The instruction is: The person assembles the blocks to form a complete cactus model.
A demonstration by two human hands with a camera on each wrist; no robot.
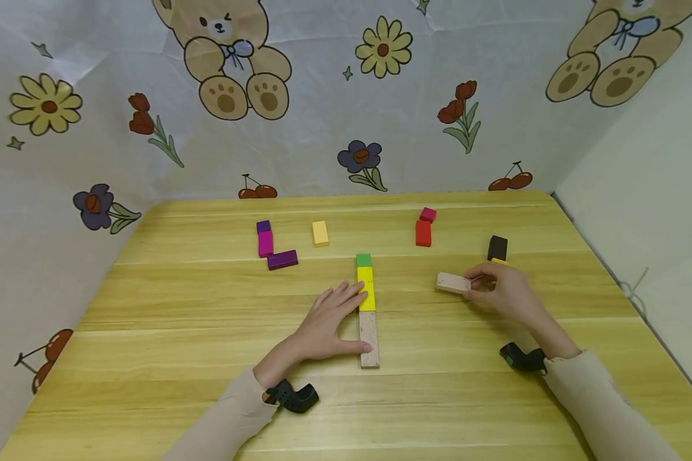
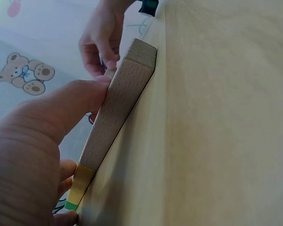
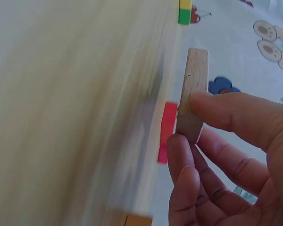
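A straight row on the table has a green block point(image 1: 363, 260) at the far end, a yellow section point(image 1: 366, 275) in the middle and a plain wooden block point(image 1: 369, 357) nearest me. My left hand point(image 1: 323, 328) lies along the row's left side, fingers spread and touching the yellow section, thumb resting on the plain wooden block. To the right, my right hand point(image 1: 504, 291) pinches a second plain wooden block point(image 1: 451, 282) between thumb and fingers. In the right wrist view this held block point(image 3: 194, 75) appears raised off the tabletop.
Purple point(image 1: 282, 259) and magenta point(image 1: 265, 244) blocks lie at the back left, near a pale yellow block point(image 1: 320, 234). Red point(image 1: 423, 234) and pink point(image 1: 428, 214) blocks sit at the back right. A black block point(image 1: 498, 247) stands just beyond my right hand, a yellow-orange one partly hidden beside it.
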